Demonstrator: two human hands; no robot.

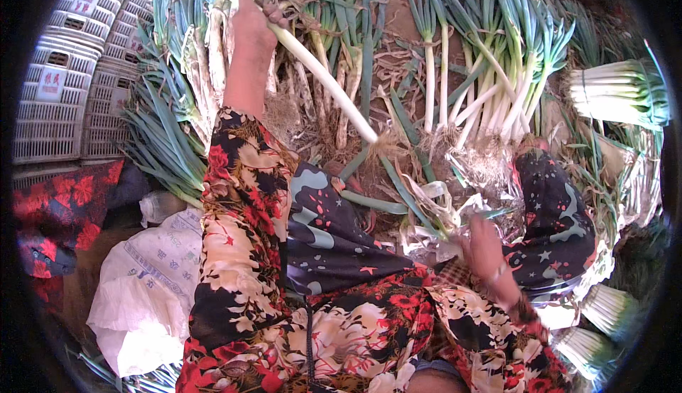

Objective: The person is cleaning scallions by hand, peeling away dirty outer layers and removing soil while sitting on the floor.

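My left hand (261, 25) is closed around the upper part of a long white-stemmed green onion (330, 86), whose roots point down to the right over the ground. Behind that hand stand unpeeled green onions (216, 46) with dry outer skins and soil. My right hand (482, 249) is low at the right, slightly blurred, beside peeled-off leaves and skins (437, 201); green leaf pieces lie at its fingertips, and I cannot tell if it holds them. Further up, cleaned green onions (493, 94) with white stems lean together, roots down.
Stacked white plastic crates (53, 94) stand at the far left, above a white woven sack (152, 286). A tied bundle of green onions (613, 94) lies at the right, more bundles (586, 345) at the lower right. Loose skins (399, 62) litter the ground.
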